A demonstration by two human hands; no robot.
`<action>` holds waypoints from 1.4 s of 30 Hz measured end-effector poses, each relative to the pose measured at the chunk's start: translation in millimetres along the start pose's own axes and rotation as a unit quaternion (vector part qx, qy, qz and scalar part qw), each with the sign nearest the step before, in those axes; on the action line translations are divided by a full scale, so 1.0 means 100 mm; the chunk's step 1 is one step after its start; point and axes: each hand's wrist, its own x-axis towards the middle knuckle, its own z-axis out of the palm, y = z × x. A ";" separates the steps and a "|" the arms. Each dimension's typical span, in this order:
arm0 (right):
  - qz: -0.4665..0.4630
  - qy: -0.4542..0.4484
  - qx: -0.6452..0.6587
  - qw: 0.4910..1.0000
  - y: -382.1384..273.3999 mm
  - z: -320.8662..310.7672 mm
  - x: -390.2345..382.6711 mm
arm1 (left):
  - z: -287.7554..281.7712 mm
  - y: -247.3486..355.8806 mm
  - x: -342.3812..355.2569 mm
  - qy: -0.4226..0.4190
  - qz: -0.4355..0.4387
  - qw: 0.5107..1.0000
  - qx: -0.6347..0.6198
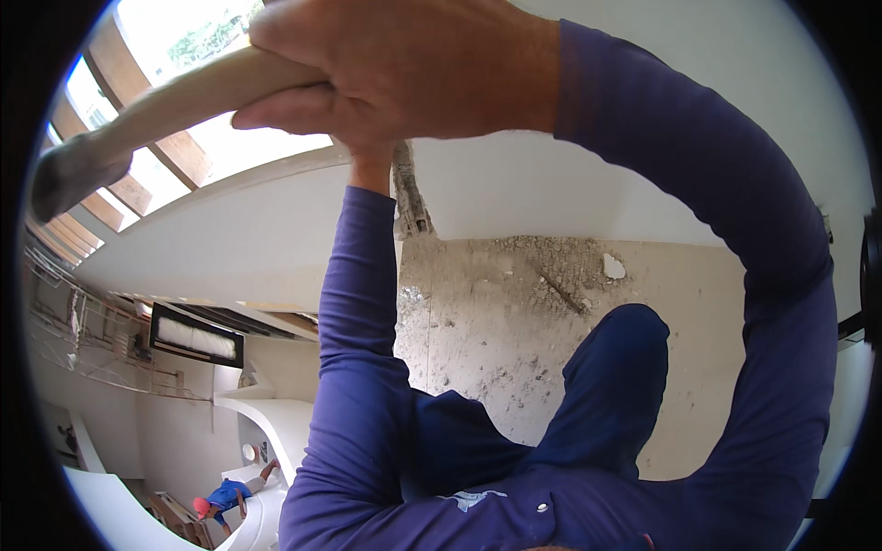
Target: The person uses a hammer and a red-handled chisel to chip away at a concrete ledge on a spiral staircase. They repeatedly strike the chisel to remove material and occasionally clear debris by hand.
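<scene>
At the top of the head view, my right hand [404, 69] grips the pale wooden handle [202, 96] of a hammer, whose dark head [69, 174] is raised at the upper left. My left hand [369, 158] is mostly hidden behind the right one, so its fingers and whatever they hold are out of sight. Near the left wrist, a rough chipped channel [410, 193] runs down the white wall [514, 184]. Grey rubble [542, 266] and dust lie on the pale floor [689, 367] at its foot, beside my bent knee [616, 349].
A window with wooden slats [179, 156] is at the upper left. Below are metal railings [101, 321], a black-framed panel [196, 335] and a curved white ledge [276, 413]. A person in a blue top and red cap [228, 496] leans by the ledge on a lower level.
</scene>
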 end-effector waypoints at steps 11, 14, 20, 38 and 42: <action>-0.168 0.081 -0.057 0.981 -0.33 -0.09 0.18 | -0.25 -0.04 0.05 -0.052 0.083 0.991 0.094; -0.062 -0.023 -0.032 0.997 -0.14 -0.09 0.30 | -0.18 -0.08 0.09 -0.112 0.261 0.823 0.493; 0.088 -0.192 -0.252 0.944 -0.06 0.15 0.35 | -0.03 0.07 0.01 -0.009 0.018 1.000 -0.022; -0.044 -0.009 -0.005 0.999 -0.10 0.11 0.07 | -0.05 -0.12 -0.10 -0.039 0.023 0.999 -0.016; 0.050 -0.042 -0.087 0.994 0.27 0.39 -0.12 | -0.17 -0.15 0.05 -0.078 -0.036 0.996 -0.037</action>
